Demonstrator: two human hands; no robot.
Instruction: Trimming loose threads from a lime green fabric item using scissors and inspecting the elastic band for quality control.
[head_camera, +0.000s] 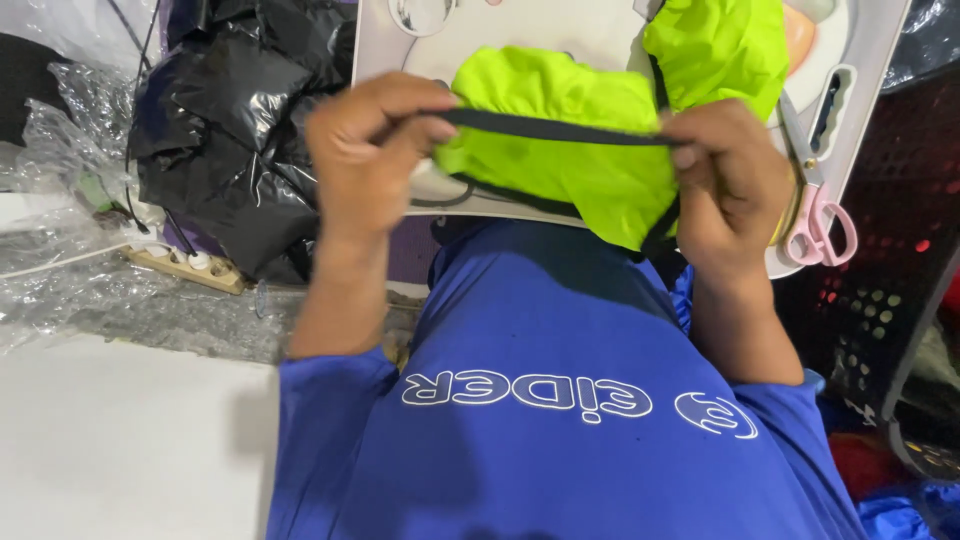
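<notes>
My left hand (368, 150) and my right hand (725, 175) both pinch the dark elastic edge band (560, 128) of a neon yellow-green garment (580, 130), pulling it taut between them. The garment hangs over a white tray-like board (590, 35) in front of me. My blue shirt (560, 400) with white lettering fills the lower part of the view. Scissors with pink handles (818, 225) lie on the board's right edge, just beside my right hand.
A black plastic bag (230, 130) sits at the left, with clear plastic wrap (60, 250) and a wooden power strip (190, 265) below it. A dark perforated crate (890, 260) stands at the right. A white surface (120, 440) lies at lower left.
</notes>
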